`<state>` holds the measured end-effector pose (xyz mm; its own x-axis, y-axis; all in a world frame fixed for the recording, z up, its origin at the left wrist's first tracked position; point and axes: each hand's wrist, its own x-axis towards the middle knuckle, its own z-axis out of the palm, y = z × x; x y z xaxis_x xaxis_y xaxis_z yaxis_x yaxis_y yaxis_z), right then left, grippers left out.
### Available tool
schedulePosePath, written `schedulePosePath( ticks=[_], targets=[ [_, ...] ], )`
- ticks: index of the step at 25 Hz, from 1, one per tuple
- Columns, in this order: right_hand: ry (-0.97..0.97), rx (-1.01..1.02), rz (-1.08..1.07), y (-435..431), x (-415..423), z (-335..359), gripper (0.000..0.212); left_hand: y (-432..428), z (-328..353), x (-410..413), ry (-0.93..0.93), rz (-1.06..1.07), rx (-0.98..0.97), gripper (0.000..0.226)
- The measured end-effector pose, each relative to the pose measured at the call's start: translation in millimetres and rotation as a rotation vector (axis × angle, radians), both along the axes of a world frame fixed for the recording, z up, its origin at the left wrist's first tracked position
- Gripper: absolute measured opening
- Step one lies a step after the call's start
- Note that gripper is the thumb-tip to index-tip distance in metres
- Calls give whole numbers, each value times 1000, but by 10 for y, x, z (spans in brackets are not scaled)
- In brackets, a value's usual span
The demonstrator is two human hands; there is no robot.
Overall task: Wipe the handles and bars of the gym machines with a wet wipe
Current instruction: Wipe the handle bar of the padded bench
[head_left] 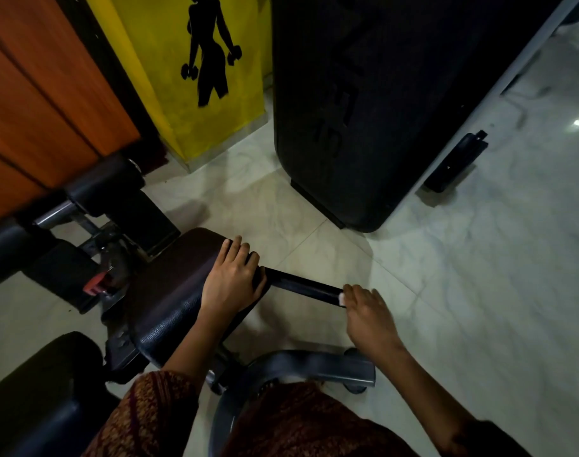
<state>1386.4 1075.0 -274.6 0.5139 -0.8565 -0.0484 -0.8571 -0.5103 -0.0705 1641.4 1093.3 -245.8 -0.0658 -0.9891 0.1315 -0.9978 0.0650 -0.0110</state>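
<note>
The black machine housing fills the upper middle of the view. Raised lettering runs down its face, but it is too dark and foreshortened to read. Left of it stands a yellow pillar with a black silhouette of a figure holding dumbbells and no words that can be made out.

Below these lies the dark padded seat pad of a gym machine, standing on the pale marble floor. A black bar sticks out from the pad's right edge. Its long axis runs from the pad toward the lower right, almost level across the view and sloping slightly toward the person.

The left hand is at the root of the bar, its fingers curled over the edge of the pad and gripping it. The right hand is at the free outer end of the bar, fingers bent. It pinches the small white wet wipe against the tip.

The unwiped length of the bar therefore lies to the left of the right hand, between the two hands. The right hand is the one in contact with it, so the stroke probably has to run inward along the axis toward the left hand. I judge the grip on the pad to be for steadying only.
</note>
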Motion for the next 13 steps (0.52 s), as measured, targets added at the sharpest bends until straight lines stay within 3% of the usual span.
schedulePosePath(
  ticks=[2, 5, 9, 13],
  targets=[
    [-12, -62, -74, 41, -171, 129, 40, 3, 5, -7, -2, -2, -12, 43],
    [-177, -153, -31, -45, 12, 241, 31, -13, -1, -2, 6, -3, -14, 42],
    [-262, -129, 322, -172, 733, 21, 38, -13, -3, 3, -9, -9, 6, 45],
    [-59, -26, 588, -256, 779, -213, 42, -2, -6, 8, -1, -4, 18, 45]
  ],
)
